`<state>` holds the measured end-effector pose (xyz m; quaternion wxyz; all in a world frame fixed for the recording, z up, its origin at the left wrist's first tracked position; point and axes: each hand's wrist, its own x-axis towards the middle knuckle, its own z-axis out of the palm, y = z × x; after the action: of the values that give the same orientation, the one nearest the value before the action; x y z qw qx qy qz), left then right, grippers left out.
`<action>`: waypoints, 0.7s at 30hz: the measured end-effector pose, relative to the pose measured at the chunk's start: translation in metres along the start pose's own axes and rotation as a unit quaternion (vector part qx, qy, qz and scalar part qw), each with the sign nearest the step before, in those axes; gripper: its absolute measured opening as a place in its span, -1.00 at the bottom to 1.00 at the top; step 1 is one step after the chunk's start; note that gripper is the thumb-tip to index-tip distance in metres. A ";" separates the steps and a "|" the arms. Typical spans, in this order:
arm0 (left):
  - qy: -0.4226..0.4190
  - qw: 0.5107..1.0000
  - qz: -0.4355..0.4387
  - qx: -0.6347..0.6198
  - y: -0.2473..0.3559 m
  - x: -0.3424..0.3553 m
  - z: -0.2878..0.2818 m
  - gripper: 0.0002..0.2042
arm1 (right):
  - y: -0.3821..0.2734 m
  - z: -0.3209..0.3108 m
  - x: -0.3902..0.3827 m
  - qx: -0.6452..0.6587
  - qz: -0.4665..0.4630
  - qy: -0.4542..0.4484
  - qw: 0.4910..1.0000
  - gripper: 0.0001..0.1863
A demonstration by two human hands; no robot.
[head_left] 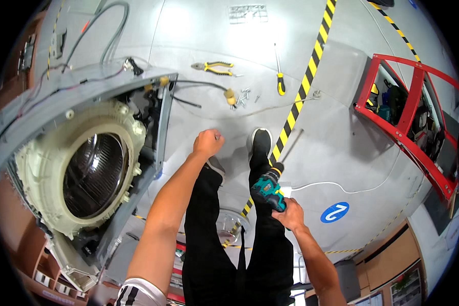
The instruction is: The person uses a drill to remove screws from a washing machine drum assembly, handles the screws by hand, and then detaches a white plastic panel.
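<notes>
Grey floor (204,30) — loose screws (244,97) at twelve o'clock; at nine, the washing machine (46,168) seems stripped in front, its drum (94,176) remaining inside. Right hand (290,214), between four and five, grips the drill (268,189); left hand (208,143) curls near centre — contents unclear.

Looks bright and cool-white overall, lit apparently from overhead. Flares into blown-out glare on the glossy grey floor (250,43) toward the top, and glints in a sharp pale highlight off the ribbed metal drum (94,168). Sinks into deep shadow inside the grey cabinet (92,89) and across the black trousers (201,219), swallowing detail; leaves a soft, faint shadow around the shoes (261,142). Reads fairly crisp at the teal drill (268,187). Bows straight edges toward the rim, as along the red frame (417,97), stretches and softens the wooden shelving (45,262) at lower left, and cuts to solid black in the corners.
</notes>
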<state>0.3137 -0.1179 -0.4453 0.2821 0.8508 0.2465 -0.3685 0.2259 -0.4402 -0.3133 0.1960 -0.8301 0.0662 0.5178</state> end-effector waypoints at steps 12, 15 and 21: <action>0.086 0.976 0.043 0.194 0.067 0.205 0.018 -0.55 | 0.049 0.000 0.037 0.500 0.246 0.052 0.829 -0.73; 0.086 0.962 0.063 0.250 0.062 0.259 0.042 -0.53 | 0.061 0.018 0.043 0.567 0.297 0.051 0.767 -0.71; 0.068 0.957 0.037 0.280 0.054 0.298 0.082 -0.65 | 0.060 0.040 0.047 0.641 0.344 0.027 0.686 -0.67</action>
<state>0.4881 -0.1479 -0.7044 0.0289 0.9274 0.1204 -0.3530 0.1953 -0.4744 -0.3862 0.4862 -0.4348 0.6681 0.3580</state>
